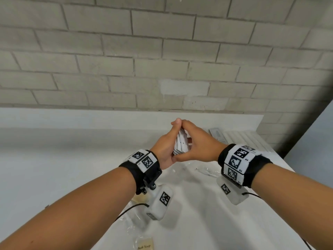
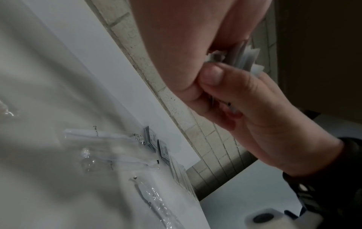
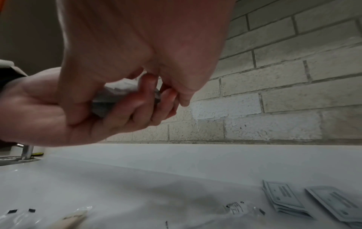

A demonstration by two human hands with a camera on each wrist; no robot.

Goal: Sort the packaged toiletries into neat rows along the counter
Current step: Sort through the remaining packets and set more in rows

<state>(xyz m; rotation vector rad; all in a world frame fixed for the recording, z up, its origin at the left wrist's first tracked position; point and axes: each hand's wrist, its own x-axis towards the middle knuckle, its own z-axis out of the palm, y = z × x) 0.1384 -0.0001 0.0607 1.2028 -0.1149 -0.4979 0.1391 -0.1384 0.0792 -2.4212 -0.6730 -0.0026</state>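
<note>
— Where do we have room? The white counter (image 1: 72,159) runs wide and bare from our nine o'clock to the wall, its low back ledge (image 1: 126,116) meeting the grey brick wall (image 1: 162,51) at twelve. At three o'clock the counter ends at a sharp edge, with a ribbed patch (image 1: 239,138) just before it.

— And what are we holding?

— A stack of flat white sachets (image 1: 181,143), stood on edge and raised above the counter at twelve o'clock. Our left hand (image 1: 165,143) cups it from one side, fingers curled around it; our right hand (image 1: 196,143) clasps it from the other, thumb under the bottom edge. The fingertips of both hands meet over the top.

— How does the stack look?

— Thin, fanned slightly, small dark print on the faces.

— On the counter?

— Two piles of like sachets (image 3: 284,199) lie side by side towards two o'clock, clear-wrapped items (image 2: 101,156) below our wrists, and a "Bath Soap" packet (image 1: 144,245) at six.
</note>
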